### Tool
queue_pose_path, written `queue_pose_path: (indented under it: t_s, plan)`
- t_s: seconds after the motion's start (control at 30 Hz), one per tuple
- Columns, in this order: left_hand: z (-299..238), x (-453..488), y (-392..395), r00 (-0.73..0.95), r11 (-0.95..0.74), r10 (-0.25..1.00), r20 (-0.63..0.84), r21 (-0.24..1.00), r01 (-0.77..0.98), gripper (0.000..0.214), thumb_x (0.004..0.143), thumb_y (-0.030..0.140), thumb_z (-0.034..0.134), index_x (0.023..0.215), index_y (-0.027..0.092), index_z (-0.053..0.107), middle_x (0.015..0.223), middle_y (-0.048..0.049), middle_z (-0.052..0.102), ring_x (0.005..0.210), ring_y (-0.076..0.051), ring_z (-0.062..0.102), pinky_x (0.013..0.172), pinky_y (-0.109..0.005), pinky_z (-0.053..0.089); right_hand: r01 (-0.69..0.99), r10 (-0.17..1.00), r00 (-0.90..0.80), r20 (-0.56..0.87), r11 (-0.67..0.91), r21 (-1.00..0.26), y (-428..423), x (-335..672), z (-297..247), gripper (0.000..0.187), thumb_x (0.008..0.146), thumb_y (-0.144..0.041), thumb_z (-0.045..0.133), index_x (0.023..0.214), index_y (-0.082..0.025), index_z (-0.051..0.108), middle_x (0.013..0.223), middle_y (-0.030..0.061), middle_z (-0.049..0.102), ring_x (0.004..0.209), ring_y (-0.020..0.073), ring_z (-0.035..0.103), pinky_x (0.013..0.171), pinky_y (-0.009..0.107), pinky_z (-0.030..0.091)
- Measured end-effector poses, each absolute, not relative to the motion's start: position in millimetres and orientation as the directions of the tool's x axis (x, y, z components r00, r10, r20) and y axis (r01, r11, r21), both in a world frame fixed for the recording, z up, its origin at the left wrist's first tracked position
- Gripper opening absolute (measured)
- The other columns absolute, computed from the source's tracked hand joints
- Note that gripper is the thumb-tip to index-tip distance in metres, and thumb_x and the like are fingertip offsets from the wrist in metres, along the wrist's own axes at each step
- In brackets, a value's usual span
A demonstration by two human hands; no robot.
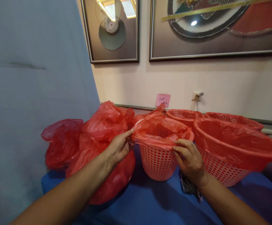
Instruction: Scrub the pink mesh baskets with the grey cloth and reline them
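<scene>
A pink perforated plastic basket [158,164] stands upright on the blue-covered table. A thin red plastic bag [153,126] lies inside it, with its edge folded outward over the front rim. My left hand [122,147] pinches the bag's edge at the left side of the rim. At the front right of the rim, my right hand [189,159] grips the same edge between thumb and fingers. Part of the basket's back rim is hidden under the bag.
Filled red plastic bags [108,125] crowd the left. Larger lined baskets [222,162] stand close on the right, with others behind. A dark crumpled packet [188,184] lies under my right wrist on the blue cloth [150,206]. A pink note [163,100] and socket [197,96] are on the wall.
</scene>
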State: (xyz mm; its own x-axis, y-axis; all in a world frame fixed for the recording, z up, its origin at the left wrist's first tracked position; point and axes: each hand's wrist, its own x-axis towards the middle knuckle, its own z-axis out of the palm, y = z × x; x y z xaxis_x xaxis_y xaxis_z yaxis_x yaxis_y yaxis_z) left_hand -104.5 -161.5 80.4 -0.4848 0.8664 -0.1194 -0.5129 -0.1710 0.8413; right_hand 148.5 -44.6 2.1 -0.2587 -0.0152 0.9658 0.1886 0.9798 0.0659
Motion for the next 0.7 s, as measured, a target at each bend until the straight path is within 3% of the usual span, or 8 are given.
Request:
queue_pose_path:
  t_s: [0.2, 0.3, 0.43, 0.53, 0.7]
  plan:
    - [77, -108, -160, -0.495, -0.103, 0.849, -0.188, 0.859, -0.502, 0.012, 0.085, 0.005, 0.068, 0.076, 0.014, 0.070, 0.067, -0.0041, 0.072, 0.055, -0.011, 0.065, 0.055, -0.021, 0.052, 0.244, -0.082, -0.280, 0.957, 0.957, 0.154, -46, 162, -6, 0.021, 0.091, -0.008, 0.064, 0.105, -0.024, 0.066, 0.110, 0.0063, 0.069, 0.104, 0.0218, 0.067, 0.092, 0.045, 0.054]
    - [78, -107, -158, -0.509, -0.100, 0.838, -0.196, 0.862, -0.497, 0.014, 0.084, 0.003, 0.066, 0.075, 0.013, 0.071, 0.068, -0.0040, 0.073, 0.057, -0.011, 0.064, 0.060, -0.022, 0.053, 0.332, -0.058, -0.304, 0.951, 0.929, 0.163, -48, 162, -14, 0.016, 0.091, -0.009, 0.065, 0.102, -0.021, 0.065, 0.114, 0.0093, 0.068, 0.108, 0.0236, 0.065, 0.095, 0.046, 0.051]
    - [77, -107, -154, -0.528, -0.089, 0.825, -0.203, 0.875, -0.476, 0.015, 0.084, 0.006, 0.066, 0.073, 0.015, 0.070, 0.061, -0.0014, 0.069, 0.052, -0.010, 0.059, 0.055, -0.021, 0.049, 0.444, 0.008, -0.346, 0.938, 0.882, 0.156, -49, 163, -19, 0.012, 0.093, -0.011, 0.064, 0.102, -0.020, 0.064, 0.126, 0.0121, 0.066, 0.118, 0.0287, 0.061, 0.098, 0.049, 0.048]
    - [76, -111, -151, -0.548, -0.079, 0.810, -0.209, 0.888, -0.454, 0.021, 0.085, 0.006, 0.063, 0.067, 0.016, 0.068, 0.054, 0.0001, 0.064, 0.047, -0.010, 0.054, 0.052, -0.021, 0.047, 0.431, 0.045, -0.396, 0.917, 0.891, 0.143, -57, 166, -10, 0.008, 0.094, -0.018, 0.064, 0.102, -0.020, 0.063, 0.129, 0.0129, 0.065, 0.118, 0.0307, 0.061, 0.099, 0.052, 0.045]
    - [71, -111, -144, -0.492, -0.052, 0.854, -0.166, 0.916, -0.398, 0.021, 0.083, 0.004, 0.057, 0.072, 0.016, 0.070, 0.068, -0.0045, 0.072, 0.058, -0.013, 0.062, 0.063, -0.024, 0.051, 0.317, 0.003, -0.332, 0.943, 0.942, 0.109, -85, 150, 21, 0.038, 0.093, -0.020, 0.062, 0.130, -0.016, 0.054, 0.130, 0.0173, 0.062, 0.120, 0.0301, 0.059, 0.100, 0.050, 0.046]
